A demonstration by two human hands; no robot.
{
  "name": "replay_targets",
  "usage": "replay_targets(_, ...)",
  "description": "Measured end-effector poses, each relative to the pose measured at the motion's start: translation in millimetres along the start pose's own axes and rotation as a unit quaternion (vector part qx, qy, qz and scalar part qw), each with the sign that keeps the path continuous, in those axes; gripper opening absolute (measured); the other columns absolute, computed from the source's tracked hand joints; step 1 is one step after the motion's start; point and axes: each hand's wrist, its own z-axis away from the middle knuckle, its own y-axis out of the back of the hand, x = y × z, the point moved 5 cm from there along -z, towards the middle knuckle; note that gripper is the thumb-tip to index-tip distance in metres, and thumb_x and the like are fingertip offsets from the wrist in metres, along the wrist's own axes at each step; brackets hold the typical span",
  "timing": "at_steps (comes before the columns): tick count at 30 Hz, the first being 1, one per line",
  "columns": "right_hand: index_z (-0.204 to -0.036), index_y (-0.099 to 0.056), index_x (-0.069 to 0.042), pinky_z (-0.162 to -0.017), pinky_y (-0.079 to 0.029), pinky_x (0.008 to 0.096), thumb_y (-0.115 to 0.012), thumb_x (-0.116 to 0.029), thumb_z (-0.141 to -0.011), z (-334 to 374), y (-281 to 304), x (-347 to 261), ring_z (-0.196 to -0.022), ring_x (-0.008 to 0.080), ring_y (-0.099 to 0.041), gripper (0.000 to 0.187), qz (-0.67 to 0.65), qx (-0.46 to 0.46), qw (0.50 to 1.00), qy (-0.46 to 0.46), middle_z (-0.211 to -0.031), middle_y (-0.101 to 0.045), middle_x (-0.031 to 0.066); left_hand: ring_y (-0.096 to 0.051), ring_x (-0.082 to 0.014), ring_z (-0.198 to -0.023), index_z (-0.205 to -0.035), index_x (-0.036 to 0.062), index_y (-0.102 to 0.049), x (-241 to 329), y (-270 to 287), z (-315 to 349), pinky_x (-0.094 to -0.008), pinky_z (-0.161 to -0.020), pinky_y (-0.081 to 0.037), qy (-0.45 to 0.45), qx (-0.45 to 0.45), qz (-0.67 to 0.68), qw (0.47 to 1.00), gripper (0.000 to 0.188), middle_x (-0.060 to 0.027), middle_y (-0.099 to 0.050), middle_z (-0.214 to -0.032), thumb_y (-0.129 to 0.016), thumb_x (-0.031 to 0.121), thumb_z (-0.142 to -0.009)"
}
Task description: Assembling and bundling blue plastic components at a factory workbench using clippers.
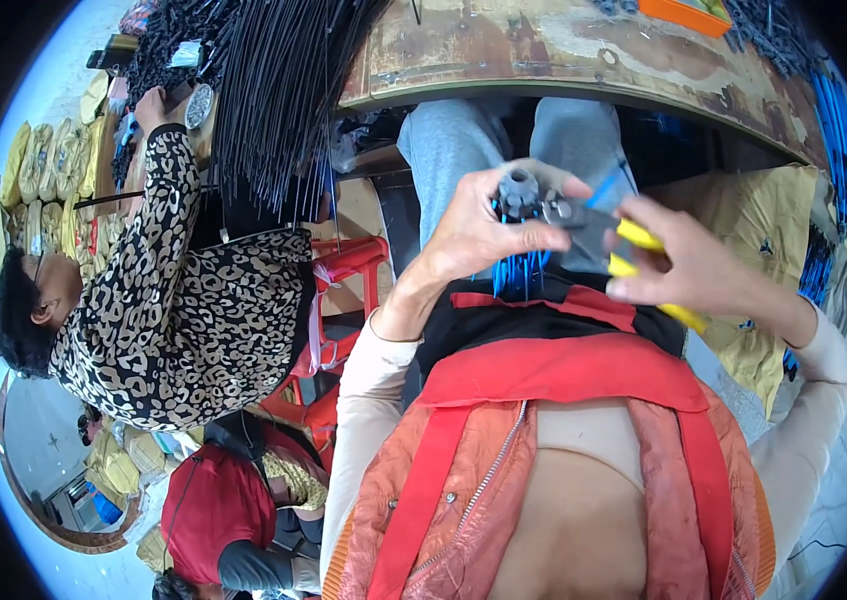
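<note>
My left hand (474, 225) is closed around a dark round hub (518, 190) with a notched rim, its hollow top facing up. Thin blue rods (522, 276) hang below it toward my lap, like the ribs of an umbrella frame. Yellow-handled pliers (638, 237) are in my right hand (689, 255), the fingers wrapped about the handles and partly blurred. The grey head of the pliers lies close beside the hub, near my left thumb; whether it touches cannot be made out. A short blue piece (604, 187) sticks up between my hands.
A worn wooden table (544, 55) stands ahead of my knees, with an orange tray (686, 14) at its far edge. Long black rods (279, 90) hang at the left. A co-worker in a patterned top (189, 320) sits left, near red stools (354, 262). Brown sacking (744, 225) lies right.
</note>
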Motion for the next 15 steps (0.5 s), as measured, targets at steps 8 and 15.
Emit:
replay_targets(8, -0.112, -0.049, 0.003, -0.051, -0.045, 0.0322, -0.061, -0.011, -0.091, -8, 28, -34, -0.055, 0.0186, -0.06, 0.028, 0.046, 0.012, 0.998, -0.045, -0.065, -0.055, 0.0081, -0.058, -0.0057, -0.082, -0.115, 0.0035, -0.066, -1, 11, 5, -0.0233, -0.075, -0.048, 0.02, 0.056, 0.004, 0.998, 0.043, 0.0016, -0.067, -0.091, -0.082, 0.015, -0.076)
replay_targets(15, -0.112, -0.047, 0.0, -0.062, -0.043, 0.03, -0.071, -0.021, -0.082, -3, 12, -22, -0.071, 0.015, -0.054, 0.044, -0.017, -0.048, 0.997, -0.065, -0.079, -0.051, 0.0074, -0.058, -0.0058, -0.082, -0.115, -0.0005, -0.065, 2, 10, 9, -0.0208, -0.074, -0.047, 0.029, 0.005, 0.055, 0.998, 0.047, -0.0011, -0.067, -0.094, -0.083, 0.013, -0.075)
